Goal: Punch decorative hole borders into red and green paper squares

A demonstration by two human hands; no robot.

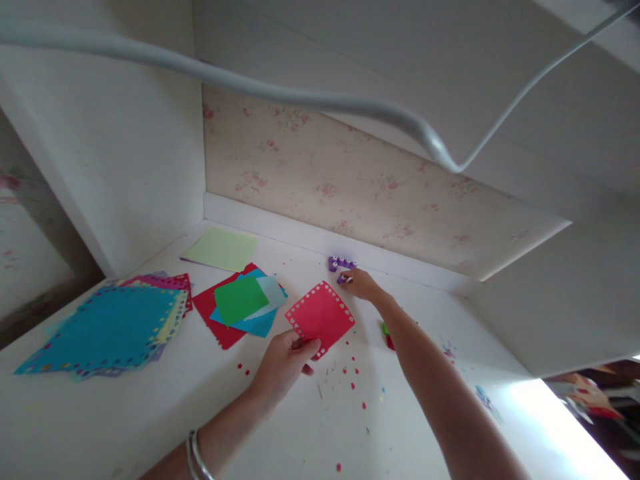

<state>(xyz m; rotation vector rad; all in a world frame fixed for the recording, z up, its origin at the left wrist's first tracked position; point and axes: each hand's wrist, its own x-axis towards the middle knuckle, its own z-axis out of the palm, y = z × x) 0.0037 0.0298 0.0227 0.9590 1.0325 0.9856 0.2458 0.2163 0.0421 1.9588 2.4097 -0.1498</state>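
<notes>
My left hand [293, 357] pinches the lower corner of a red paper square [323, 315], which has small shapes punched along its edges. Farther back, my right hand [359, 283] has its fingers closed round a small purple punch [344, 278]. Just behind it, a row of similar purple punches [342, 262] stands near the back wall. Green and red punches [387, 337] sit beside my right forearm, partly hidden by it.
Punched sheets topped by a blue one [113, 327] lie at the left. Nearer the middle are a green sheet [241, 300] over blue and red paper, and pale green sheets [220, 249] behind. Punched-out bits dot the white tabletop [280, 433]. A grey cable [300, 99] crosses above.
</notes>
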